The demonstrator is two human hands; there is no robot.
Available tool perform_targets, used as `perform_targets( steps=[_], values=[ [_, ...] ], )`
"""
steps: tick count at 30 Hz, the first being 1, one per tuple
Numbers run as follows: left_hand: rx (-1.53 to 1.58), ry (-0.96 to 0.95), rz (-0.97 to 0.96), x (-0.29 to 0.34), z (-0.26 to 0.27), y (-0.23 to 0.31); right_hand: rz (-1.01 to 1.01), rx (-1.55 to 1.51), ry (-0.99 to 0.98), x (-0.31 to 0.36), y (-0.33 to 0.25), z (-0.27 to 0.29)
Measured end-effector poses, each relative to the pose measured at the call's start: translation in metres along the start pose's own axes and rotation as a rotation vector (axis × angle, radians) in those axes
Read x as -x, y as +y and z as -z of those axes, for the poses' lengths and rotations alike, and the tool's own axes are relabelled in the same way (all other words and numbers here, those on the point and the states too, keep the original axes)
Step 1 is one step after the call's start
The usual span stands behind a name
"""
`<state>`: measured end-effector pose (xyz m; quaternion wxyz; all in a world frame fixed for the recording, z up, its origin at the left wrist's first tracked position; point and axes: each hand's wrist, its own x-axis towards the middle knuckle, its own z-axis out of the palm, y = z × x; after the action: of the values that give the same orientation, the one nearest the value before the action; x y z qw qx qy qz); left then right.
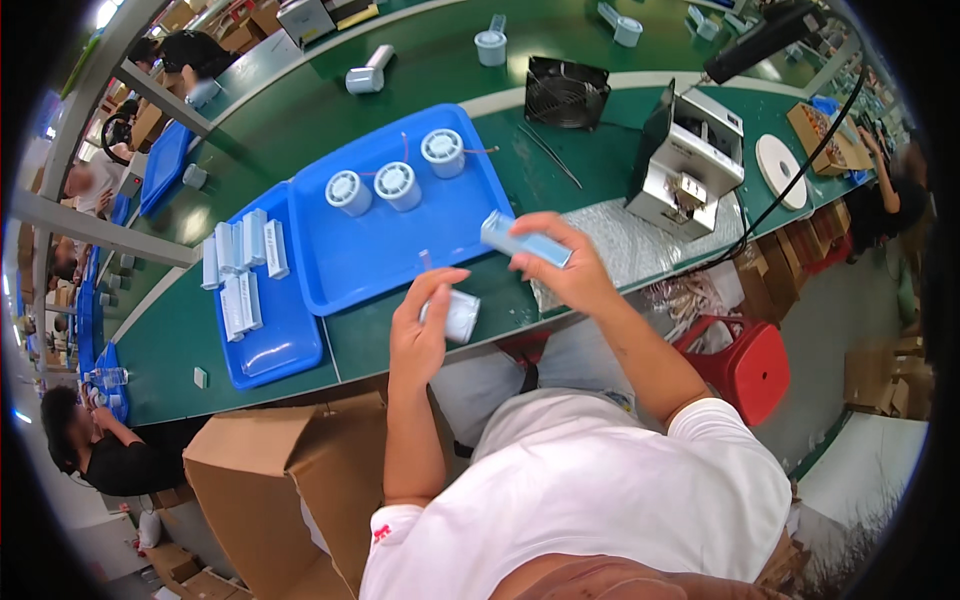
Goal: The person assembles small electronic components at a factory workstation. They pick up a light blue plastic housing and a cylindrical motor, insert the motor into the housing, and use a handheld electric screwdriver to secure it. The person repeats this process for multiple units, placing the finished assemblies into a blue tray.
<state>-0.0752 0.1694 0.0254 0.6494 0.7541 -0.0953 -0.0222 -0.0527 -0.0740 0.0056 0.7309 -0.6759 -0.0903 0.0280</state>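
My right hand (568,262) is closed around a long light-blue plastic handle piece (522,240), holding it tilted over the near edge of the large blue tray (330,285). Lower and to the left, my left hand (425,325) grips a pale round-ended plastic housing (463,316), partly hidden by the fingers. A thin piece sticks up near those fingertips, too small to make out. Inside the large tray, three white round fan heads (397,186) with slotted tops stand near the far side; thin red wires show beside them. A narrower blue tray (275,365) holds several light-blue handle pieces (240,300).
Beyond the trays stand a black fan (566,92), tweezers (552,157) and a metal bench machine (690,165) on the green table. Bubble wrap (600,250) lies near my right arm. A cardboard box (290,470) and red stool (745,370) flank me. Other people work nearby.
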Motion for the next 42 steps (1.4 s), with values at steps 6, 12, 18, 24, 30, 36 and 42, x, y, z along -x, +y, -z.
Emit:
perform_targets(
  steps=[6,12,18,24,30,36,42],
  values=[
    [-0.335,-0.175,-0.067,-0.021,-0.051,0.037,0.233,-0.047,0.140,0.023,-0.017,0.060],
    [-0.423,-0.326,-0.057,-0.032,-0.075,0.054,0.019,-0.394,0.121,0.032,-0.013,0.105],
    [-0.370,-0.570,-0.058,-0.040,-0.089,0.057,-0.180,-0.599,0.056,0.038,-0.009,0.117],
    [-0.366,-0.598,-0.017,-0.044,-0.097,0.047,-0.146,-0.496,0.033,0.046,-0.005,0.125],
    [-0.394,-0.370,-0.041,-0.042,-0.108,0.040,0.270,0.294,0.112,0.056,-0.052,0.103],
    [-0.346,-0.245,-0.043,-0.041,-0.118,0.038,0.423,0.662,0.026,0.050,-0.078,0.077],
    [-0.352,-0.190,-0.071,-0.037,-0.114,0.033,0.381,0.711,-0.049,0.044,-0.090,0.068]
  ],
)
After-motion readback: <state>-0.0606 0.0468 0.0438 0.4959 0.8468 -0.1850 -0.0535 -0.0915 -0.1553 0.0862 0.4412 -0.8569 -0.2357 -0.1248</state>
